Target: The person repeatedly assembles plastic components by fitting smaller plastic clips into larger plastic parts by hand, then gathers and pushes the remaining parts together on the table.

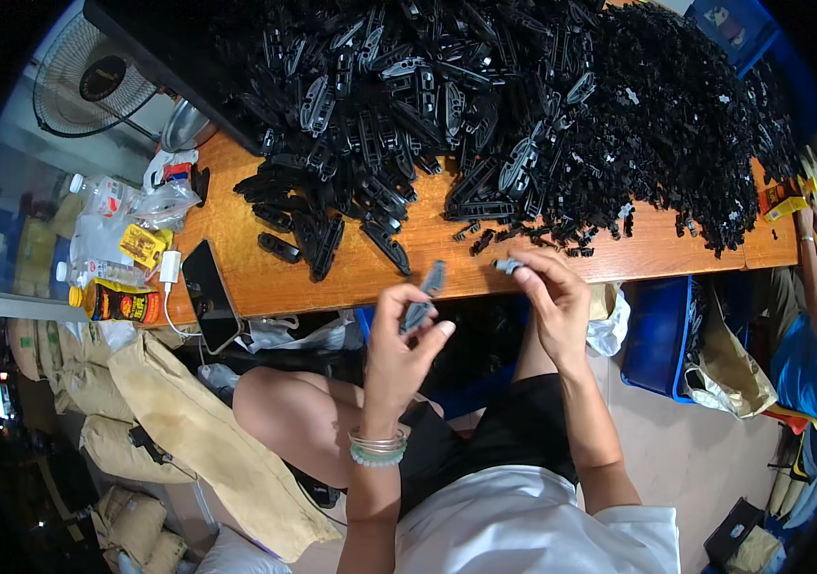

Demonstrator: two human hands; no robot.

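My left hand (401, 340), with bracelets at its wrist, is closed around a long dark grey plastic piece (434, 277) that tapers toward its upper end. A small grey plastic clip (507, 265) is pinched between the thumb and fingers of my right hand (558, 304). Both hands are raised at the table's near edge, apart from each other. Beyond them a big pile of long black plastic parts (360, 124) covers the middle of the wooden table (418, 225). To its right lies a heap of small black clips (657, 134), with some strays at its near side.
On the left are a phone (211, 297), a white charger (170, 267), bottles (126, 301) and a fan (93, 81). A blue bin (658, 335) stands below the table at right. Brown sacks (107, 392) lie at left. Another person's arm (815, 258) reaches the table's right end.
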